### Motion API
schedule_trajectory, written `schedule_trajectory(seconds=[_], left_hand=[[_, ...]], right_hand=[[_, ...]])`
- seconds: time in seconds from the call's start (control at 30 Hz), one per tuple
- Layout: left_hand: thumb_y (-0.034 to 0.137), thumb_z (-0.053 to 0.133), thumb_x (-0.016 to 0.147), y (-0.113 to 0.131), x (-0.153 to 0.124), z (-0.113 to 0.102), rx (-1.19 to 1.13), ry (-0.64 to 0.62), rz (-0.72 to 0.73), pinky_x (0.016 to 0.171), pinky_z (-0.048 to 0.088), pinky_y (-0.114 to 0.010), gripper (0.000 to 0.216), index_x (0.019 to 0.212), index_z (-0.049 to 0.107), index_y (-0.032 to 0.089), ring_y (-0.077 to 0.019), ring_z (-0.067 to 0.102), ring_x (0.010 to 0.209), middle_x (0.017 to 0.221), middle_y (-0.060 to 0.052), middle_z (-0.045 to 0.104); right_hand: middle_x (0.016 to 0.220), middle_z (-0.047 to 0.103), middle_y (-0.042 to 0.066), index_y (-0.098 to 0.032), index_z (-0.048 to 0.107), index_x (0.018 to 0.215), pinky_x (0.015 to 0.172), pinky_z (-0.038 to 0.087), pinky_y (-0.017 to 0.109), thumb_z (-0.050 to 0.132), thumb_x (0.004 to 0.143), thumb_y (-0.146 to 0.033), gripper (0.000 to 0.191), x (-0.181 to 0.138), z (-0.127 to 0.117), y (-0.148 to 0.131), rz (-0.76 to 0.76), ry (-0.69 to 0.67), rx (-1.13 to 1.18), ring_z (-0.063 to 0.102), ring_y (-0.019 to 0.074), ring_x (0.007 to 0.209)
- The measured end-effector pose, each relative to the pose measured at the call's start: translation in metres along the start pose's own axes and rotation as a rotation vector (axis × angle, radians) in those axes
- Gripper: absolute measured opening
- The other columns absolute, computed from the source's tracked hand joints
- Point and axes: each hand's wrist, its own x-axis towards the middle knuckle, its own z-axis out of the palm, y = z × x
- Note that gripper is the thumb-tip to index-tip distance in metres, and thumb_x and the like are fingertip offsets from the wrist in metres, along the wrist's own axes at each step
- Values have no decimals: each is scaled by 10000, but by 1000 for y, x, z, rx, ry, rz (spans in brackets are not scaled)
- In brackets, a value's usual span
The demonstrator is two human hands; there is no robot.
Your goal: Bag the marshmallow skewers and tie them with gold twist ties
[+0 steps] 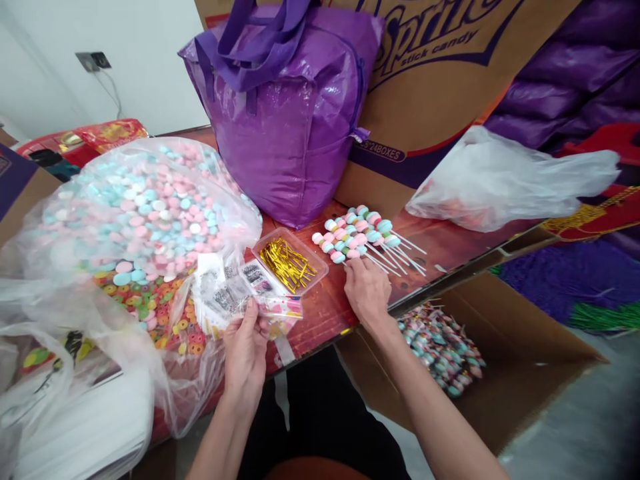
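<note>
Both my bare forearms (427, 393) come up from the bottom edge on either side of my black-clad lap (325, 427). My left hand (246, 350) points away from me, thumb on top and pressed down against the fingers, gripping a thin clear plastic packet with pink print (285, 307). My right hand (369, 288) lies palm down, wrist bent, fingers curled together over white stick ends; I cannot tell whether they pinch one.

Just beyond those fingers, pink and pale-blue candies on white sticks (355, 233) lie clustered on a glossy dark-red table (330, 307). Between my hands and slightly farther sits a shallow clear plastic tray (323, 270) of shiny gold twist ties (286, 264). Below the table's edge, a brown cardboard box (510, 327) holds a pile of candy sticks (445, 347).

To the left, orange, yellow and green candy rings (150, 300) lie in front of pink, blue and white tablets (163, 217) under clear plastic. Behind stand a shiny purple bag (285, 133), a large brown printed carton (430, 120) and a white wall (145, 40).
</note>
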Motion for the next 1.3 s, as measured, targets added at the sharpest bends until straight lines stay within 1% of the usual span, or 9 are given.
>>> schedule_trajectory(seconds=[0.1,0.2,0.33,0.47,0.7,0.8,0.97,1.13,1.3], left_hand=[[225,936,578,4,3,0,-23,7,-58,452,430,-143,321,717,668,114,-47,521,486,621,20,633],[200,889,664,9,5,1,-24,25,-100,438,430,-139,259,732,653,119,-49,522,470,608,19,623],[205,856,719,11,6,2,-3,47,-125,431,429,-133,241,730,632,115,-48,523,467,601,13,612],[219,870,700,10,5,3,10,53,-117,438,430,-133,267,715,623,120,-49,525,471,596,17,604],[272,952,531,8,2,5,103,8,33,451,423,-140,361,672,658,118,-47,533,472,587,26,629],[320,968,456,9,0,5,164,-43,146,507,462,-158,410,687,695,120,-62,573,524,637,22,674],[360,912,600,5,-5,6,263,-215,174,780,550,-264,374,852,758,130,-151,696,808,881,-58,768],[398,891,625,-2,-7,5,276,-231,107,697,559,-285,378,838,734,127,-161,693,712,822,-62,758],[424,864,669,-12,-11,3,298,-244,117,689,566,-271,392,887,680,155,-154,705,726,853,-49,748]], right_hand=[[843,680,83,-173,658,848,730,447,330,499,914,-213,177,-14,-11,-1,10,41,119,599,220,772],[820,683,40,-186,668,870,724,478,318,560,931,-306,172,-41,-32,-9,55,109,414,612,200,745],[805,672,20,-217,684,855,710,486,308,629,919,-256,92,-81,-60,-22,-9,54,618,620,186,747],[799,683,32,-237,704,887,675,497,317,624,910,-159,114,-101,-75,-24,-168,24,616,635,188,730],[846,711,49,-242,739,931,697,524,327,624,904,-150,150,-97,-88,-10,-307,-49,479,656,195,759],[829,702,47,-241,741,925,675,515,317,619,914,-169,142,-94,-91,-9,-310,-149,508,650,194,754],[776,677,37,-225,720,857,639,495,299,594,946,-237,155,-98,-82,-20,-201,-253,637,629,179,699],[710,628,14,-220,712,841,599,454,280,600,946,-256,158,-106,-71,-31,-171,-290,674,580,157,630],[714,600,8,-216,694,825,624,426,273,584,948,-229,165,-112,-62,-47,-136,-273,644,554,150,645]])
